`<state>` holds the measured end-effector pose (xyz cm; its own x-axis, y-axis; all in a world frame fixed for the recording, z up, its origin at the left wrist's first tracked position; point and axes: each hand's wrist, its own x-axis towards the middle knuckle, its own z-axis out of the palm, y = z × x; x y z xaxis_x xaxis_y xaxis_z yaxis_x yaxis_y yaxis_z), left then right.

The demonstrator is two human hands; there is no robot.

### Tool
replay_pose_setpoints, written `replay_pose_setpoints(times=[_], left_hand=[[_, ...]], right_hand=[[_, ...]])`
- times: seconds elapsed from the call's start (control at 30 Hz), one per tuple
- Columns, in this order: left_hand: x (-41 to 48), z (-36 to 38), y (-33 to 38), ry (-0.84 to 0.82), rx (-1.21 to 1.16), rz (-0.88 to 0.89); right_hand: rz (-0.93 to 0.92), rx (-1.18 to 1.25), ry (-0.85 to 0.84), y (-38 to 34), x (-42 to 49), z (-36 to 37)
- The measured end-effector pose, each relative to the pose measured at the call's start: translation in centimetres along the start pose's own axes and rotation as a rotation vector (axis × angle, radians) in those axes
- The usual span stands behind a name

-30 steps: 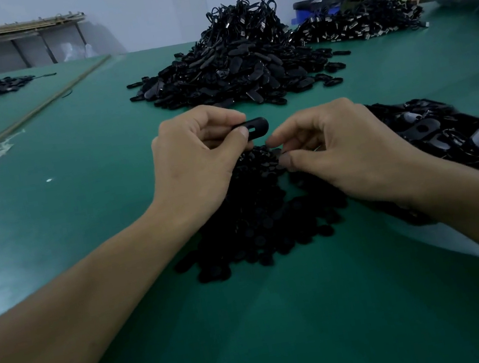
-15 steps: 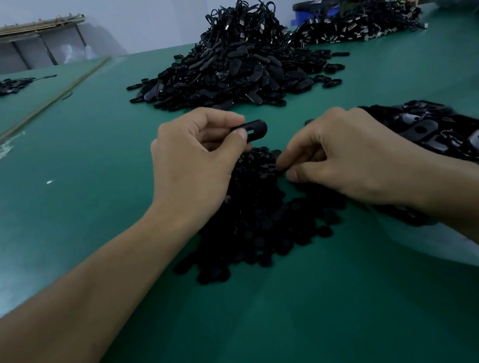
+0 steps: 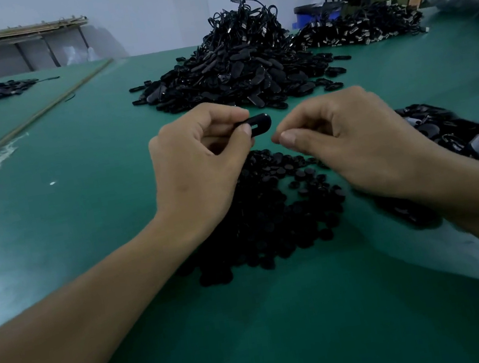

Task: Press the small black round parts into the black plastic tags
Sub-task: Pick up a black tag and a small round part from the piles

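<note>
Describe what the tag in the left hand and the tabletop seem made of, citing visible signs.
The tag looks like moulded black plastic, smooth and semi-gloss, judging by its rounded edge and faint highlight. The tabletop is probably a green rubbery or vinyl mat, matte with soft, broad reflections; the exact material is unclear.

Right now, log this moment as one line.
left hand: pinches tag | right hand: thumb and forefinger pinched, apart from tag, part unseen | round parts pile: beneath hands

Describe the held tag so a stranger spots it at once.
On the green table, look above the near pile of round parts. The tag juts from the pinch of the left hand; unlike the heaped tags, it is off the table.
</note>
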<state>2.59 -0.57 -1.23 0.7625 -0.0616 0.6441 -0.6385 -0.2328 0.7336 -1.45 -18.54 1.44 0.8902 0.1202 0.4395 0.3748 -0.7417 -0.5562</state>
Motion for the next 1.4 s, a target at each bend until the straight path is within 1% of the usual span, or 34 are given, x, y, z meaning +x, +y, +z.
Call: replay_pose_setpoints(times=[0.07, 0.17, 0.37, 0.57, 0.7, 0.87, 0.97, 1.07, 1.2, 1.4], left_hand=[[-0.1, 0.0, 0.3, -0.010, -0.021, 0.010], [-0.2, 0.1, 0.8, -0.030, -0.081, -0.010], [-0.3, 0.5, 1.2, -0.055, -0.170, -0.071], [-0.4, 0.7, 1.2, -0.072, -0.209, -0.086], [-0.3, 0.6, 0.8, -0.055, -0.203, -0.106], [-0.2, 0.4, 0.6, -0.042, -0.178, -0.108], [-0.1, 0.4, 0.5, -0.040, -0.168, -0.106], [0.0, 0.3, 0.4, -0.040, -0.170, -0.107], [-0.1, 0.3, 0.3, -0.042, -0.158, -0.100], [-0.1, 0.2, 0.3, -0.047, -0.133, -0.104]], right_hand=[[-0.010, 0.163, 0.059, 0.0, 0.0, 0.1], [-0.001, 0.322, 0.131, 0.0, 0.1, 0.3], [0.042, 0.512, 0.187, -0.4, 0.1, 0.7], [0.057, 0.452, 0.191, -0.4, 0.2, 0.5], [0.079, 0.480, 0.148, -0.4, 0.2, 0.7], [0.127, 0.572, 0.058, -0.1, 0.1, 0.7], [0.133, 0.663, 0.038, -0.1, 0.1, 0.6], [0.122, 0.691, 0.027, -0.1, 0.1, 0.6], [0.125, 0.646, 0.045, -0.1, 0.1, 0.6], [0.036, 0.412, 0.129, -0.6, -0.3, 0.8]])
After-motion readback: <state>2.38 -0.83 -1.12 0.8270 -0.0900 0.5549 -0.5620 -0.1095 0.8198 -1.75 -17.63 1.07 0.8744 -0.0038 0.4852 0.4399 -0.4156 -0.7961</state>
